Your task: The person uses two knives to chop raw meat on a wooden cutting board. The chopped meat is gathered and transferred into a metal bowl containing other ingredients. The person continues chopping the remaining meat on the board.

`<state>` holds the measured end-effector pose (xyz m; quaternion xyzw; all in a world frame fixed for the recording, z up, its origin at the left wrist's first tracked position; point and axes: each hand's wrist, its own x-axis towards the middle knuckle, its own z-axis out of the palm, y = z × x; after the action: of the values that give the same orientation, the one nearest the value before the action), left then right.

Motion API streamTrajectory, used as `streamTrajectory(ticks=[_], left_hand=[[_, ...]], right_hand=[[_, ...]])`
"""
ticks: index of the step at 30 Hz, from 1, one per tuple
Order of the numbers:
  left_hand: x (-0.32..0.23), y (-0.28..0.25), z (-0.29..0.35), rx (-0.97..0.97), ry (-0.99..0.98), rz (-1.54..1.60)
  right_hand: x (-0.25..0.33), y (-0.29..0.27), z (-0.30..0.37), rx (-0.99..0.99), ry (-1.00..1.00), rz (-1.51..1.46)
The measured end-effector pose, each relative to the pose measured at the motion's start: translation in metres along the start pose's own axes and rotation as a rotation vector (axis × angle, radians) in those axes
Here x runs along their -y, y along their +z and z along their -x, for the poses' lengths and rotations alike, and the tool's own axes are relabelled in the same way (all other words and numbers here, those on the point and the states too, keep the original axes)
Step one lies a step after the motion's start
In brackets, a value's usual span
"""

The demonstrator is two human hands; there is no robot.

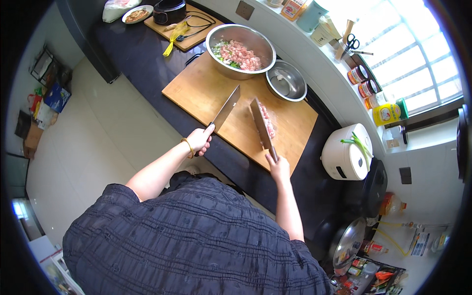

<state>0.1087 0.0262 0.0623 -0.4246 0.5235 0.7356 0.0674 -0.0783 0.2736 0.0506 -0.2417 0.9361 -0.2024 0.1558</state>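
Observation:
My left hand (200,141) is closed round the handle of a cleaver (227,109), its blade over the near edge of a wooden cutting board (196,88). In my right hand (279,168) is a second cleaver (260,123), held by its handle. That blade stands beside a strip of chopped pink meat (268,122) on the board and hides part of it. At the board's far edge sits a large steel bowl (241,73) with diced pink meat (241,54) and chopped green onion (221,51). A smaller steel bowl (290,81) is right of it.
A white rice cooker (346,152) with green onion stalks (361,145) on its lid stands to the right. Behind lies another board (196,39) with a black appliance (169,11) and a yellow bag (173,39). Jars (368,88) line the windowsill. A glass-lidded pan (350,241) is lower right.

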Motion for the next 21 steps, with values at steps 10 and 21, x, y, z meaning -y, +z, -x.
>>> streamTrajectory(ticks=[10,21], left_hand=[[-0.001,0.003,0.002,-0.018,-0.010,-0.005],[0.000,0.005,0.002,-0.037,0.007,0.000]], right_hand=[[-0.027,-0.032,0.019,0.515,0.540,-0.983],[0.040,-0.079,0.022,0.036,-0.032,-0.357]])
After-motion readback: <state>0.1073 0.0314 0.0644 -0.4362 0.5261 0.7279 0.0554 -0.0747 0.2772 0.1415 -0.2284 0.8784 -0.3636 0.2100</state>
